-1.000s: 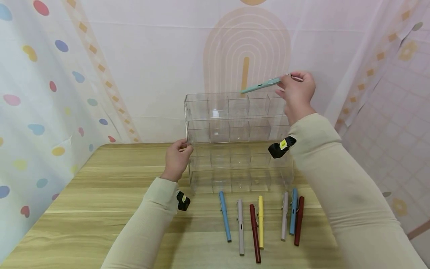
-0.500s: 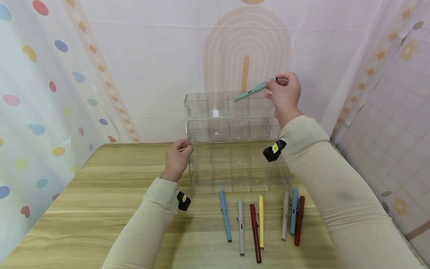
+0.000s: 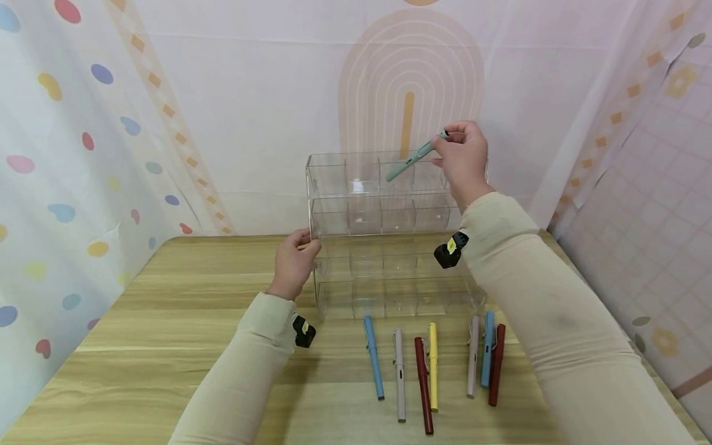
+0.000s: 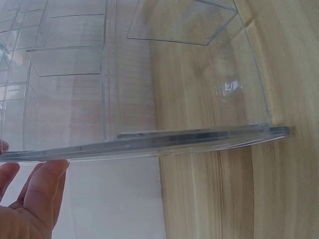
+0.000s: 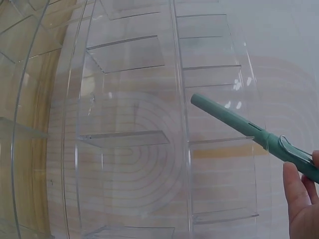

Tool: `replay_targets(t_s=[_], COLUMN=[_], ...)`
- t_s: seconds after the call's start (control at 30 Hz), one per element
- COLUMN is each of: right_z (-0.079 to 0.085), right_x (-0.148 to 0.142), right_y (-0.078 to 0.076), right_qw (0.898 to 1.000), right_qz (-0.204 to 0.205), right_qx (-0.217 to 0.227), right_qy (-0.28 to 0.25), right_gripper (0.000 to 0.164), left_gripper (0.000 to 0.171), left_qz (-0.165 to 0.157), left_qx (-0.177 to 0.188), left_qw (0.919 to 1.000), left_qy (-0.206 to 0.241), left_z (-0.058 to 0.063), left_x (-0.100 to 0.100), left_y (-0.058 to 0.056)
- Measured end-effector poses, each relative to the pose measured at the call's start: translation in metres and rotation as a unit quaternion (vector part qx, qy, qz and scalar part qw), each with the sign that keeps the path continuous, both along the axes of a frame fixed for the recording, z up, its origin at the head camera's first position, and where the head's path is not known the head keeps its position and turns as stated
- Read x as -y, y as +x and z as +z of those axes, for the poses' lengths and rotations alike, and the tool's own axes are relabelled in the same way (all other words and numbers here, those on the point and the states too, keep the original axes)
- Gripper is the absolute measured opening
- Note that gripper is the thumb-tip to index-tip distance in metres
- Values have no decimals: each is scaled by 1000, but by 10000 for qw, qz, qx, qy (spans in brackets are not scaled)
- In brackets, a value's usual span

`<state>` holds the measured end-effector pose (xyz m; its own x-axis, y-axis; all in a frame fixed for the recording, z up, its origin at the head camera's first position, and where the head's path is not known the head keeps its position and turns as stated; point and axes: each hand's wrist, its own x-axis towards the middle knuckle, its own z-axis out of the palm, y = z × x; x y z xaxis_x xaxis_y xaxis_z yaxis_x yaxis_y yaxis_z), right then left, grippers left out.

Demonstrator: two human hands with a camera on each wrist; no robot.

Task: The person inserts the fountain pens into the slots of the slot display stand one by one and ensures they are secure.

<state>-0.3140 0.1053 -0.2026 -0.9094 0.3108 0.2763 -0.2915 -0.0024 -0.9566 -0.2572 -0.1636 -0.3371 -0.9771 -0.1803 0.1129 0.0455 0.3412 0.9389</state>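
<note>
A clear acrylic display rack (image 3: 397, 235) with rows of small compartments stands upright on the wooden table. My left hand (image 3: 295, 262) grips its left side edge; in the left wrist view the fingertips (image 4: 52, 169) meet the side panel. With my right hand (image 3: 466, 157) I pinch a mint-green pen (image 3: 414, 159) near its clip end. The pen slants down to the left, its far end overlapping the top row's middle compartments. In the right wrist view, the green pen (image 5: 229, 118) points toward a divider of the rack.
Before the rack lie a blue pen (image 3: 373, 358), a grey pen (image 3: 399, 374), a dark red pen (image 3: 423, 386) and a yellow pen (image 3: 433, 368). Farther right are a pale pink pen (image 3: 473, 358), another blue pen (image 3: 487, 352) and another dark red pen (image 3: 497, 366). Patterned curtains (image 3: 267, 111) surround the table.
My right hand has moved left with the green pen, and the pen's far end has dropped to the top row, tilting more steeply. The left hand stays at the rack's side.
</note>
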Motion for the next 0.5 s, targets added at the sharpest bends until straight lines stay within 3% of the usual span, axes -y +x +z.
replay_targets(t_s=[0.5], right_z=[-8], right_x=[-3], right_y=[-3], right_qw=[9992], right_qz=[19], right_qx=[149], right_qy=[382], right_gripper=[31], left_gripper=[42], left_qz=[-124], left_qx=[35], left_qw=[9998], left_qy=[159], left_z=[0], left_x=[-2], left_y=[1])
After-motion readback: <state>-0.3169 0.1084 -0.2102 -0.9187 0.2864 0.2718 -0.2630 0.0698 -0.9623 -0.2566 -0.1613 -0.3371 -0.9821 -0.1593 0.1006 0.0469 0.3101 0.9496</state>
